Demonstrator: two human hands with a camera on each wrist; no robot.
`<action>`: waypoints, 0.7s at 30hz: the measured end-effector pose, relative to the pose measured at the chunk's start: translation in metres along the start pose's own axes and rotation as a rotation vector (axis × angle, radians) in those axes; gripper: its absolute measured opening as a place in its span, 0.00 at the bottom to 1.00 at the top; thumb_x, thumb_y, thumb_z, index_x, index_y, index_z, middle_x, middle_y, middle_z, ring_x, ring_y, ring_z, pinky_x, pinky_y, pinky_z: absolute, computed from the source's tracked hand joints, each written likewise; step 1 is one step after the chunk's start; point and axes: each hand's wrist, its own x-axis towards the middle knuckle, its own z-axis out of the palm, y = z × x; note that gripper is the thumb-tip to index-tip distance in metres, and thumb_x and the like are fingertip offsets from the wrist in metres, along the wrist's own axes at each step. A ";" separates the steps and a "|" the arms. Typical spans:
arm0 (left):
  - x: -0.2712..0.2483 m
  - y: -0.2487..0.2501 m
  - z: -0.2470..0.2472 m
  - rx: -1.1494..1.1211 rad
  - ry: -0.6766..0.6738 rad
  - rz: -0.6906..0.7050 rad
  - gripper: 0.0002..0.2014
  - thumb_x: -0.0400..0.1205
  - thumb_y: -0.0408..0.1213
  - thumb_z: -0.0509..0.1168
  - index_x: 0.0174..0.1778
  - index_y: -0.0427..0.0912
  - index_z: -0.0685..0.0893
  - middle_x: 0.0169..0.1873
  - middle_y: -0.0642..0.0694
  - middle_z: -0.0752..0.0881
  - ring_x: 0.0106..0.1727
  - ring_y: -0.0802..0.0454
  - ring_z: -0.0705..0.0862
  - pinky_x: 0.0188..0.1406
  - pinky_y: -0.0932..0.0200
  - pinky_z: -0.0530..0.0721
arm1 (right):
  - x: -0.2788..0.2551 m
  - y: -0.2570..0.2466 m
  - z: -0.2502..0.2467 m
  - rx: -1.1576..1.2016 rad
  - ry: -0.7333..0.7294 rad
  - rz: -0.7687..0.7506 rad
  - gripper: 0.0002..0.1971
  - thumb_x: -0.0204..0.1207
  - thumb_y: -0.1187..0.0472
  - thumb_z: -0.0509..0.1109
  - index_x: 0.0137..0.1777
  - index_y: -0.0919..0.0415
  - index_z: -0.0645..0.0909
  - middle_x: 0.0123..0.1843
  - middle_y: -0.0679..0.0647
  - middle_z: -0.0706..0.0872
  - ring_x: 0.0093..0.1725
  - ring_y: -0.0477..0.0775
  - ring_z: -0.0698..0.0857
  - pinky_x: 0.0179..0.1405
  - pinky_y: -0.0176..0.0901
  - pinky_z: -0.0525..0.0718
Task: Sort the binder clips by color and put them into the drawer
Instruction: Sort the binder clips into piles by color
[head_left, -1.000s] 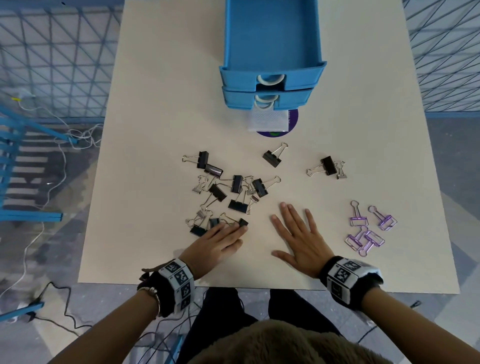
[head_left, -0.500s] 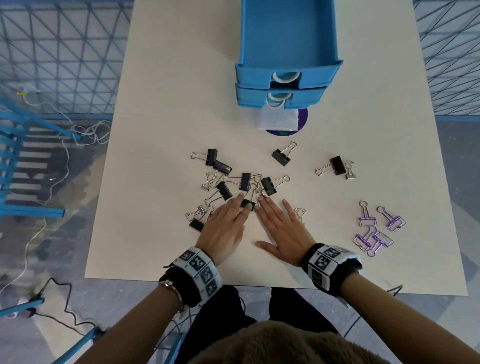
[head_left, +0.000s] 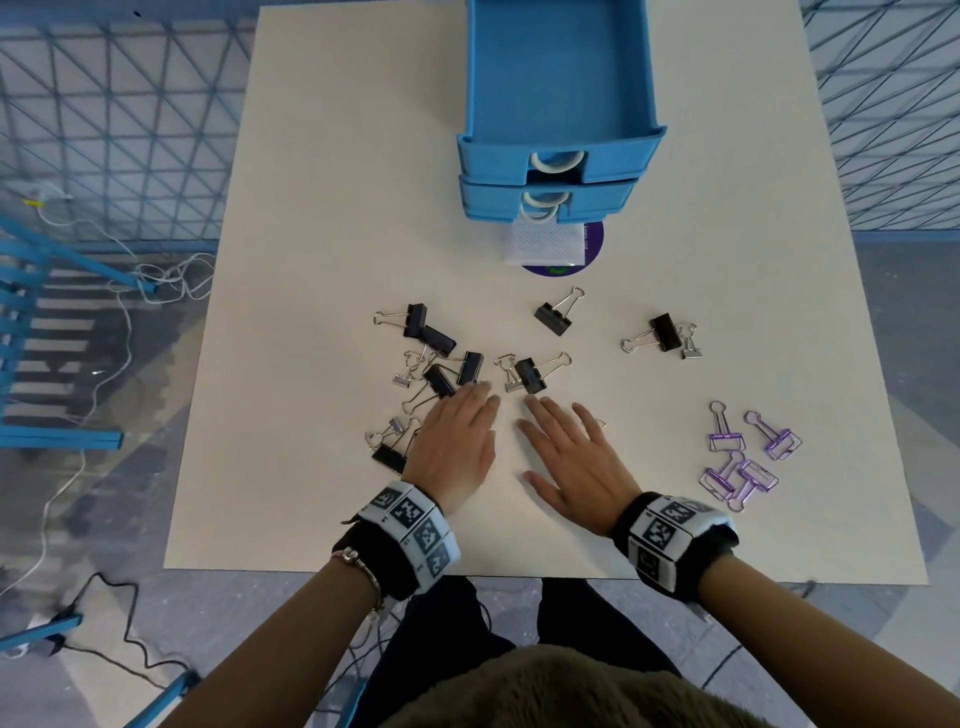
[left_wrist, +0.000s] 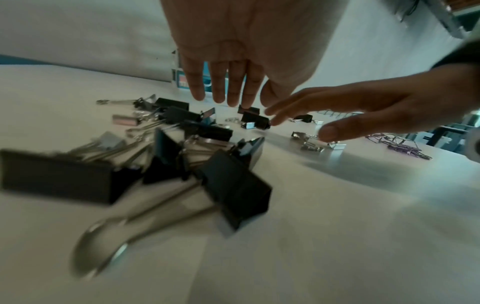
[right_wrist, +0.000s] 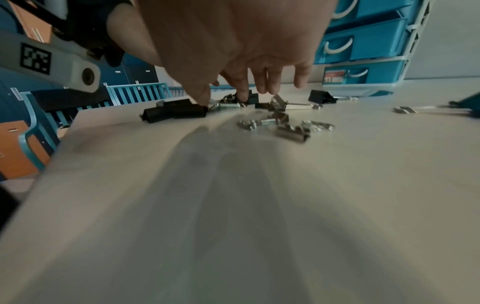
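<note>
- Both hands lie flat on the counter (head_left: 291, 218), fingers straight and slightly spread, holding nothing. The left hand (head_left: 457, 441) has its fingertips at the near edge of the mixed pile; the right hand (head_left: 571, 457) reaches just short of one black binder clip (head_left: 530, 375).
- The black binder clips (head_left: 441, 379) and small silver binder clips (head_left: 402, 378) lie tangled just ahead of and to the left of the left fingers. More silver ones sit beside the right little finger, half hidden.
- The purple binder clips (head_left: 743, 462) are already grouped, well to the right of the right hand.
- The step in hand looks like parting black from silver. It would go best by sliding flat fingers outward, sweeping one color each way, and lifting any clip whose wire handles catch another.
- The blue drawer (head_left: 558, 78) stands pulled out, well beyond the fingertips, with nothing visible inside; nothing has gone in yet.
- The counter is pale, matte and smooth, so clips should slide easily.
- Around it: grey floor with loose cables (head_left: 104, 322) and a blue railing (head_left: 52, 291) to the left.
</note>
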 end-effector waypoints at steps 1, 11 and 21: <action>0.005 0.004 0.000 -0.003 -0.002 0.013 0.18 0.81 0.31 0.57 0.68 0.31 0.73 0.70 0.35 0.74 0.72 0.39 0.70 0.70 0.41 0.70 | 0.008 -0.002 -0.002 -0.020 0.007 -0.001 0.28 0.75 0.45 0.47 0.66 0.61 0.74 0.73 0.61 0.76 0.70 0.58 0.77 0.70 0.59 0.71; -0.010 -0.001 0.002 -0.002 0.048 -0.064 0.21 0.78 0.28 0.62 0.69 0.32 0.72 0.71 0.36 0.74 0.73 0.39 0.69 0.69 0.45 0.69 | 0.021 -0.003 0.006 -0.090 -0.034 -0.032 0.29 0.71 0.47 0.50 0.66 0.63 0.75 0.71 0.63 0.77 0.73 0.61 0.74 0.71 0.61 0.56; -0.051 -0.037 0.000 -0.089 0.153 -0.216 0.17 0.75 0.24 0.64 0.61 0.32 0.79 0.63 0.28 0.78 0.61 0.30 0.79 0.50 0.37 0.84 | -0.030 0.010 0.013 0.019 0.018 -0.008 0.23 0.78 0.47 0.47 0.66 0.58 0.72 0.68 0.61 0.80 0.72 0.59 0.65 0.71 0.56 0.58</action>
